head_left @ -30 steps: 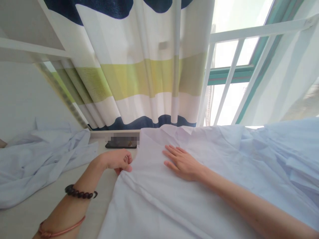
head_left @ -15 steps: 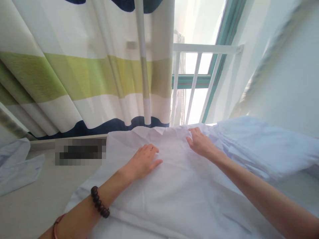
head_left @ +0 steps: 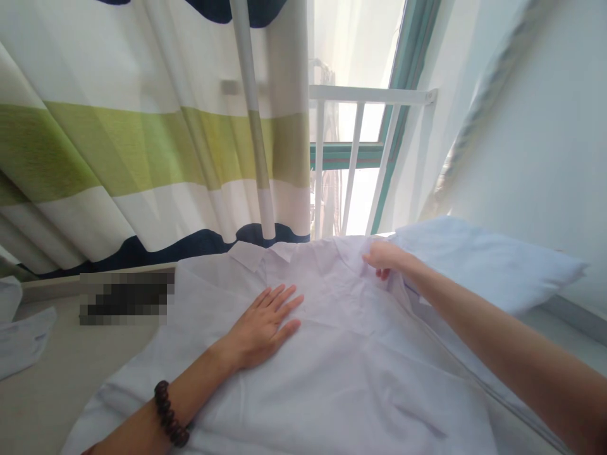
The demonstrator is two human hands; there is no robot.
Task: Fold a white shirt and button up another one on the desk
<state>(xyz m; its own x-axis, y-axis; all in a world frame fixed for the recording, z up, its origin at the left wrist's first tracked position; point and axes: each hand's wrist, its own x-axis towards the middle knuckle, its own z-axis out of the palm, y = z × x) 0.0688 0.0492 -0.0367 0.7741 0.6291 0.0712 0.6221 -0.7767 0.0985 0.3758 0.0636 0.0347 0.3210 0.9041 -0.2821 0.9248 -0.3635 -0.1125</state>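
Note:
A white collared shirt (head_left: 341, 373) lies spread on the table in front of me, its collar (head_left: 265, 251) toward the curtain. My left hand (head_left: 263, 325) rests flat on the shirt's middle with fingers stretched out; a dark bead bracelet (head_left: 168, 414) circles that wrist. My right hand (head_left: 384, 258) is at the shirt's far right shoulder, fingers curled and pinching the fabric there.
A pale blue garment pile (head_left: 478, 265) lies to the right beside the wall. Another light garment (head_left: 21, 335) lies at the left edge. A blurred dark object (head_left: 126, 298) sits by the sill. The striped curtain (head_left: 142, 145) and white window railing (head_left: 351, 158) stand behind.
My left hand moved from the shirt's left edge onto its middle and flattened. My right hand went from lying flat to the far right shoulder and closed on the fabric. The view swung right.

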